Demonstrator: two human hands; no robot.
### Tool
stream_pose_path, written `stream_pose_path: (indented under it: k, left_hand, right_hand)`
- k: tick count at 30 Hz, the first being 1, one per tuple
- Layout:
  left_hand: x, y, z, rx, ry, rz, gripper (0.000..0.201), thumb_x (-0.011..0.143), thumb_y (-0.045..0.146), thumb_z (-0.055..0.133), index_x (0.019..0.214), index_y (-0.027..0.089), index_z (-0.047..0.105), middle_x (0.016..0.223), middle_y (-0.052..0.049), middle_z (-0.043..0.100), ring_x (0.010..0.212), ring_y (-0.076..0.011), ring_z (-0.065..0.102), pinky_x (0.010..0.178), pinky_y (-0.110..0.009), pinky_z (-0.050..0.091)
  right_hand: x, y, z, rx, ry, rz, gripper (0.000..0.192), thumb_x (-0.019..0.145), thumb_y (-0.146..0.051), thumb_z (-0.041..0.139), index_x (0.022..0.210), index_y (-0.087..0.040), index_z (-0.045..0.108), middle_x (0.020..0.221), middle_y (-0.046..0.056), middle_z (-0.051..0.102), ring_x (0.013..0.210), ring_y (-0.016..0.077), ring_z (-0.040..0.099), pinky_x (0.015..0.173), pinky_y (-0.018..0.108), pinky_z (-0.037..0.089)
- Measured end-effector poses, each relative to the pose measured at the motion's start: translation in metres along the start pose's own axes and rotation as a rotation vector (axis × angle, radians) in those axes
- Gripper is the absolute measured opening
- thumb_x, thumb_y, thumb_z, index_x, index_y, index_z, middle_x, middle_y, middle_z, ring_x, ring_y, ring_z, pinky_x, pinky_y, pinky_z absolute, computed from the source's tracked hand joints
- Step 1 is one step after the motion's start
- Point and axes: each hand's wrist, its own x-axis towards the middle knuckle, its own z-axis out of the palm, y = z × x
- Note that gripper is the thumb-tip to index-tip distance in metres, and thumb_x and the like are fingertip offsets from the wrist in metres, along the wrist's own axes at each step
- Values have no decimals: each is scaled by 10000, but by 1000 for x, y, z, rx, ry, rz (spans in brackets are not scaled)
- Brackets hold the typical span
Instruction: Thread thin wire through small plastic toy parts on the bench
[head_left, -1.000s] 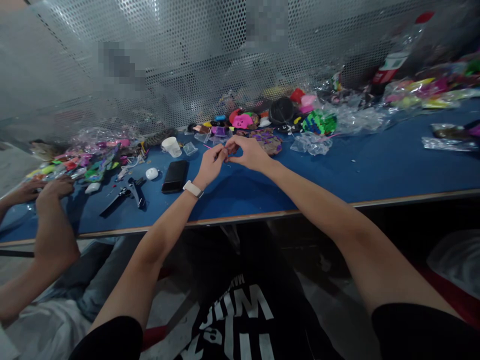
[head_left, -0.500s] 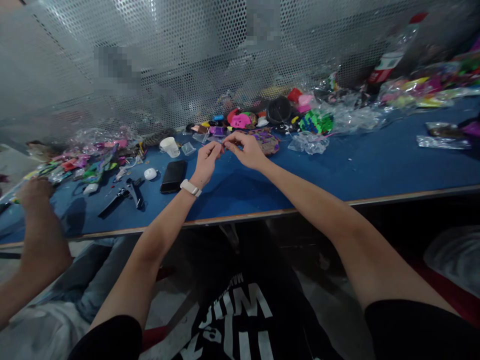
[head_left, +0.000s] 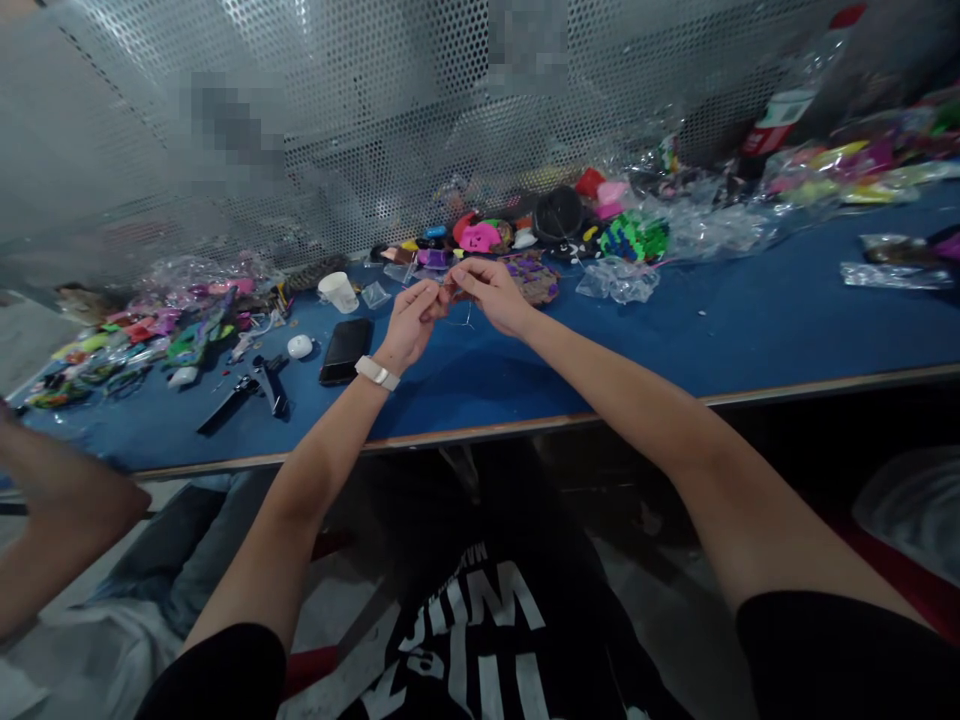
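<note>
Head view: the left hand (head_left: pixel 411 318) and right hand (head_left: pixel 493 292) meet fingertip to fingertip above the blue table (head_left: pixel 637 350); both are pinched closed, apparently on one small piece (head_left: pixel 448 290), too small to identify, lying between them at 3 o'clock from the left hand and 9 o'clock from the right; neither hand is clearly nearer it.

A fine pale strand (head_left: pixel 470 318) shows at about 5 o'clock from the pinch, below the right fingers; its visible length runs roughly 9 to 3 o'clock, with a short bend towards 12; whether it joins the piece cannot be told.

Judged critical: strand to pinch; a purple-and-brown lump (head_left: pixel 541 284) stands just beyond the right hand, at 2 o'clock from the pinch.
</note>
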Motion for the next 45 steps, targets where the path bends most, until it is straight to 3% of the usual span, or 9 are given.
stream_pose_path:
  k: [7,14,17,20,24,28,33,36,45]
  left_hand:
    - [-7,24,-4,318,-195,54,536,1013,642,952,741,224,754,674,-17,561,759,-209,588,776,-348,486]
    - [-12,22,2,357,-188,96,462,1031,604,938,800,243,765,731,-23,610,811,-231,619,812,-350,494]
    - [-6,9,4,258,-48,92,512,1065,659,892,809,245,733,700,1,530,735,-198,555,751,-336,472]
    - [1,-1,4,148,136,71,550,1084,699,859,813,252,687,691,19,462,718,-186,538,728,-326,475]
    - [10,-8,-4,69,269,19,566,1097,733,829,839,260,657,682,39,405,699,-176,514,734,-327,494]
    - [15,-16,-18,90,352,44,600,1133,770,751,846,253,650,668,44,382,660,-161,451,687,-324,433]
    - [14,-21,-20,300,181,248,676,1116,834,717,812,239,612,708,22,465,675,-160,425,647,-327,352]
    - [12,-21,-14,399,68,322,699,1121,862,678,815,240,594,712,16,469,684,-168,435,641,-330,336]
    - [12,-23,-15,364,-35,349,704,1130,882,637,837,242,612,681,33,417,625,-153,375,592,-318,305]
  right_hand:
    - [-1,-21,-13,15,-110,147,659,865,-769,1029,706,-231,684,690,16,730,657,157,652,640,299,594]
    - [0,-8,-15,55,-133,308,673,904,-797,999,728,-235,674,614,-12,647,540,129,553,503,278,505]
    - [1,2,-6,-28,21,218,721,906,-917,916,769,-258,659,666,-10,640,614,160,609,609,315,596]
    - [-1,4,3,-234,143,35,714,935,-982,821,946,-270,770,873,49,765,863,242,745,820,400,684]
    - [-11,-7,9,-483,62,-153,707,1038,-937,730,1252,-277,868,1249,126,855,1258,332,777,1077,489,666]
    - [-21,-16,13,-530,-66,-216,531,1153,-757,698,1273,-285,910,1257,120,886,1249,337,799,1173,542,643]
    - [-17,-9,13,-679,-101,-338,383,1152,-474,748,1484,-312,850,1505,137,817,1438,397,738,1304,671,586]
    - [-12,-4,6,-741,-38,-360,324,1139,-375,725,1424,-309,862,1467,136,817,1453,415,725,1330,717,568]
    - [-12,-5,-2,-798,-30,-364,318,1122,-371,690,1377,-278,857,1457,149,822,1444,423,725,1329,721,568]
